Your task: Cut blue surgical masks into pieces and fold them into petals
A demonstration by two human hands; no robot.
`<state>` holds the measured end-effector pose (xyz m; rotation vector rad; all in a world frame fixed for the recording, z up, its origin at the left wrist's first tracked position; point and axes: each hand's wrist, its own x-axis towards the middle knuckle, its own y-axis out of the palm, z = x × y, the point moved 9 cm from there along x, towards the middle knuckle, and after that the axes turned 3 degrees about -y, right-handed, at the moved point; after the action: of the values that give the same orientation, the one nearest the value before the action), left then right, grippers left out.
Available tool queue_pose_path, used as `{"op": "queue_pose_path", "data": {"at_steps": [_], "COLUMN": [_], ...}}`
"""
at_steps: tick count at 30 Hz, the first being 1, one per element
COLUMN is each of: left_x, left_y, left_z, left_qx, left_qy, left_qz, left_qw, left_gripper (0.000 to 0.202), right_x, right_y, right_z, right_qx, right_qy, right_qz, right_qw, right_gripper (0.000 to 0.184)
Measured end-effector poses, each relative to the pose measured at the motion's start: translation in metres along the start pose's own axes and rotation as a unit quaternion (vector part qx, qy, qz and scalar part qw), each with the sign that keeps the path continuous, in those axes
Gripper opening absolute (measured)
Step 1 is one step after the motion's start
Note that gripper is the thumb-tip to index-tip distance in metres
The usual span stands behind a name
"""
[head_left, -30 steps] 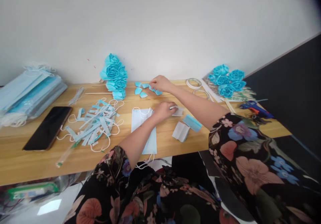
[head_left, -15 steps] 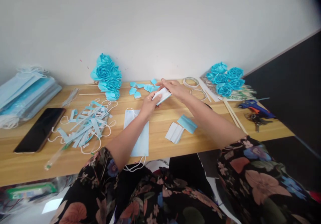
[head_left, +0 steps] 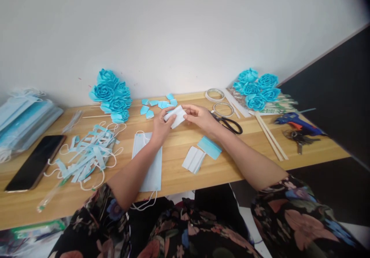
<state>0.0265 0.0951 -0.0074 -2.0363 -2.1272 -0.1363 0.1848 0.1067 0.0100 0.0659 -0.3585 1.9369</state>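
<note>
A small white piece of face-mask fabric (head_left: 179,116) is held up over the table between both hands. My left hand (head_left: 162,126) pinches its left side, thumb on top. My right hand (head_left: 200,118) has its thumb at the right edge, with the fingers partly hidden behind. Nearer me lie a white pleated piece (head_left: 193,159) and a blue pleated piece (head_left: 210,147). Under my left forearm a whole face mask (head_left: 150,173) lies flat. Small blue cut petals (head_left: 162,104) are scattered beyond my hands. Black-handled scissors (head_left: 232,125) rest beside my right wrist.
Blue fabric roses (head_left: 111,94) stand at left, and more roses (head_left: 256,88) at right. Mask strips (head_left: 89,154), a phone (head_left: 34,163) and stacked masks (head_left: 26,119) occupy the left. Tape rolls (head_left: 214,95), wooden sticks (head_left: 270,134), a glue gun (head_left: 297,123) and keys (head_left: 300,138) lie right.
My right hand has come down to the piece's right edge, and the white piece now faces up more openly. The view has shifted slightly, uncovering the scissors.
</note>
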Motion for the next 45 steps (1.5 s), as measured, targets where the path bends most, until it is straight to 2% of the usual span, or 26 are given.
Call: {"op": "queue_pose_path", "data": {"at_steps": [5, 9, 11, 15, 21, 26, 33, 39, 45], "left_x": [-0.002, -0.008, -0.010, -0.011, -0.011, -0.011, -0.009, -0.013, -0.015], "left_y": [0.010, 0.024, 0.026, 0.019, 0.015, 0.015, 0.005, 0.013, 0.021], "left_z": [0.005, 0.002, -0.003, -0.009, -0.013, -0.012, -0.003, -0.016, -0.017], "left_qx": [-0.024, -0.051, -0.043, 0.015, 0.027, 0.000, -0.091, -0.014, -0.003], "left_qy": [-0.024, -0.031, -0.020, 0.001, -0.002, -0.028, -0.079, -0.044, -0.044], "left_qz": [0.024, 0.083, 0.093, 0.065, 0.045, 0.057, 0.018, 0.056, 0.086], "left_qw": [0.999, 0.995, 0.994, 0.998, 0.999, 0.998, 0.993, 0.997, 0.995], "left_gripper": [0.039, 0.038, 0.033, 0.020, 0.020, 0.029, 0.039, 0.034, 0.032], "right_x": [-0.005, -0.006, -0.007, -0.010, -0.012, -0.011, -0.011, -0.012, -0.013], "right_y": [-0.012, -0.013, -0.009, -0.002, 0.000, 0.001, 0.005, 0.006, -0.004], "right_z": [0.013, 0.013, 0.011, 0.010, 0.013, 0.014, 0.014, 0.009, 0.010], "right_qx": [-0.026, 0.020, 0.038, 0.045, 0.000, -0.066, -0.085, -0.035, -0.053], "right_qy": [-0.034, -0.027, -0.019, -0.011, -0.015, -0.032, -0.028, -0.004, -0.008], "right_qz": [-0.052, -0.069, -0.067, -0.054, -0.032, -0.037, -0.019, -0.013, -0.070], "right_qw": [0.998, 0.997, 0.997, 0.997, 0.999, 0.997, 0.996, 0.999, 0.996], "right_gripper": [0.046, 0.044, 0.042, 0.041, 0.046, 0.046, 0.046, 0.034, 0.027]}}
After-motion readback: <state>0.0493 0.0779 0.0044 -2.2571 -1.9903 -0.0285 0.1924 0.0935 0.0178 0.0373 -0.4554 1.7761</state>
